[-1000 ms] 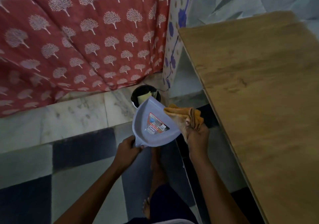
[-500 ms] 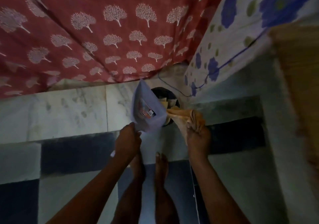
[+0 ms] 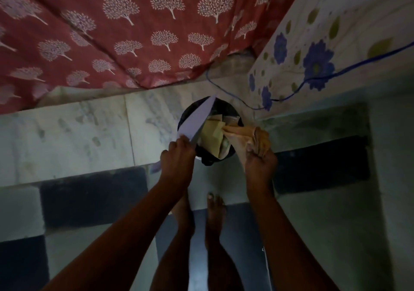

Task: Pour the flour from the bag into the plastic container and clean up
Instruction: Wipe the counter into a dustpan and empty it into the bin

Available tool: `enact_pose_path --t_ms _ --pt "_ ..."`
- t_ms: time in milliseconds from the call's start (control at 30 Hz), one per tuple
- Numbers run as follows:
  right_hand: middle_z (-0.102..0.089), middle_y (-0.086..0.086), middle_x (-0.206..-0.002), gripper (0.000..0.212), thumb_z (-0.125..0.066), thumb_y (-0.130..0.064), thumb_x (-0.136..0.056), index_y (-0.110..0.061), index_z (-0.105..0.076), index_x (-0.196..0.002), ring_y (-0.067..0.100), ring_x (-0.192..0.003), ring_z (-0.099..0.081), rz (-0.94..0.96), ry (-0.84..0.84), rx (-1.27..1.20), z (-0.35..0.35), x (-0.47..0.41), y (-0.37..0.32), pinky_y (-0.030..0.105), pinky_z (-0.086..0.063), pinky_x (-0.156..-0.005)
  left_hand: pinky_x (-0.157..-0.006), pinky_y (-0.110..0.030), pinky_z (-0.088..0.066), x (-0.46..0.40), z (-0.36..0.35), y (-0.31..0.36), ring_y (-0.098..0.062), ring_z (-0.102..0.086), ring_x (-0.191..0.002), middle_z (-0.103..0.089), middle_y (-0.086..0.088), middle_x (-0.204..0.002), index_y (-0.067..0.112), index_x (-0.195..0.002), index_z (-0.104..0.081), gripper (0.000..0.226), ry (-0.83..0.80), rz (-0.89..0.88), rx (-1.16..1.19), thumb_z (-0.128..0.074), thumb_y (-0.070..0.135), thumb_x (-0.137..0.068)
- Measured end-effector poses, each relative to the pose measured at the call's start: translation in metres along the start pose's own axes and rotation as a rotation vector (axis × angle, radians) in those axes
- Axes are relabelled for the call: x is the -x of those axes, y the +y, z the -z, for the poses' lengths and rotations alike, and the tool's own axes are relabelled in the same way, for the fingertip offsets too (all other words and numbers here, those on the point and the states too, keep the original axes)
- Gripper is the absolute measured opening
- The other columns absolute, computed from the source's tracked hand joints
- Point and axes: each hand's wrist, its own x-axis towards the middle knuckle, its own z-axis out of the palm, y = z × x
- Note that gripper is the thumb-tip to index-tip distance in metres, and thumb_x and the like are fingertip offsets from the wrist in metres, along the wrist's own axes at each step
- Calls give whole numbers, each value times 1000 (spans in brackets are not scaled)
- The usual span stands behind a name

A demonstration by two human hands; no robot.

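Note:
My left hand point(image 3: 177, 158) grips the handle of a pale lavender dustpan point(image 3: 197, 118), which is tipped up steeply, edge-on, over the mouth of a round bin with a black liner point(image 3: 228, 109). My right hand point(image 3: 259, 160) holds a bunched orange cloth point(image 3: 248, 136) against the bin's right rim, its tip reaching toward the pan. Crumpled tan paper point(image 3: 212, 131) lies inside the bin. The flour bag and the plastic container are out of view.
A red tree-print cloth point(image 3: 134, 33) hangs behind the bin, a white cloth with blue flowers point(image 3: 313, 62) to the right. A blue cord point(image 3: 313, 80) trails across it to the floor. My bare feet point(image 3: 215, 210) stand on checkered tiles point(image 3: 89, 199).
The view dropped from the wooden table to the bin. The dustpan swung from nearly flat to steeply tipped over the bin, and both hands came forward to the rim.

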Motion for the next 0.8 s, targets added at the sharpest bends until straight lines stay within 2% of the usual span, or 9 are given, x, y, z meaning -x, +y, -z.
enact_pose_path --t_ms 100,167,333,533,600,667,700,767,800 --pt "-60 12 -119 33 -64 6 -91 13 -60 -123 19 -110 -54 8 31 32 0 -2 -1 -7 -36 -75 -74 -42 -54 -1 1 -8 -30 -64 -103 -62 -15 -120 -2 -146 -37 67 -10 -10 90 -68 4 -88" --pt "-63 23 -122 32 -64 10 -89 17 -60 -121 25 -109 -56 33 59 45 -1 -6 0 -7 -36 -73 -73 -39 -49 -1 6 -15 -28 -61 -108 -61 -10 -123 7 -149 -35 64 31 -2 167 -62 6 -91" --pt "-55 30 -136 43 -65 8 -90 17 -52 -130 31 -123 -54 53 149 -34 9 -16 -5 -9 -31 -76 -61 -28 -34 1 12 -37 -25 -64 -89 -65 -1 -98 22 -115 -61 28 91 -33 432 -63 20 -87" --pt "-60 13 -122 39 -67 1 -92 8 -58 -129 28 -116 -58 52 275 -13 19 -27 10 24 -41 -96 -72 -32 -50 -31 -40 -35 -23 -69 -93 -74 -1 -96 26 -107 -73 21 -174 -95 747 -69 27 -86" --pt "-59 7 -117 37 -66 -1 -92 7 -59 -127 23 -111 -58 44 260 -5 13 -31 20 30 -43 -96 -75 -32 -49 -51 -59 -36 -25 -70 -96 -74 -2 -94 26 -109 -75 24 -207 -80 797 -70 26 -85" --pt "-63 15 -119 35 -67 -6 -93 6 -61 -126 27 -112 -60 62 255 9 7 -38 35 32 -46 -99 -81 -36 -53 -72 -77 -36 -28 -70 -103 -76 -7 -103 22 -115 -74 31 -205 -73 796 -68 28 -85" --pt "-62 20 -124 36 -67 -7 -94 7 -60 -126 29 -115 -59 80 261 29 4 -42 43 23 -43 -101 -84 -40 -55 -83 -84 -37 -30 -69 -105 -76 -9 -108 22 -117 -74 35 -197 -70 778 -65 33 -84" --pt "-59 22 -130 39 -65 -3 -94 11 -56 -129 27 -116 -56 98 251 44 -4 -47 55 -6 -30 -86 -85 -46 -56 -100 -95 -38 -34 -68 -106 -74 -12 -112 24 -117 -72 42 -172 -75 711 -58 43 -82" --pt "-58 19 -129 40 -66 0 -93 12 -56 -129 25 -114 -55 111 243 35 -9 -49 57 -10 -28 -80 -85 -46 -56 -107 -99 -38 -36 -67 -106 -73 -12 -113 26 -116 -70 42 -165 -81 667 -57 46 -83"
